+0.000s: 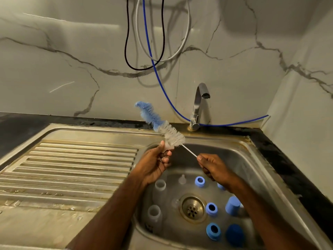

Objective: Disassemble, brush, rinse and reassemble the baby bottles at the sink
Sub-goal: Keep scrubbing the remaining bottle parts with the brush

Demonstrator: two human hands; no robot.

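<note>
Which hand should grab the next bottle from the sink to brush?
Left. The left hand only pinches a small clear part at the brush bristles, and both bottles stand below it. The right hand grips the brush wire.

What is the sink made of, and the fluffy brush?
The sink looks like brushed steel: grey, dully shiny, stamped ridges beside it. The brush seems to have soft plastic bristles, blue and white, on a thin, probably wire stem.
</note>
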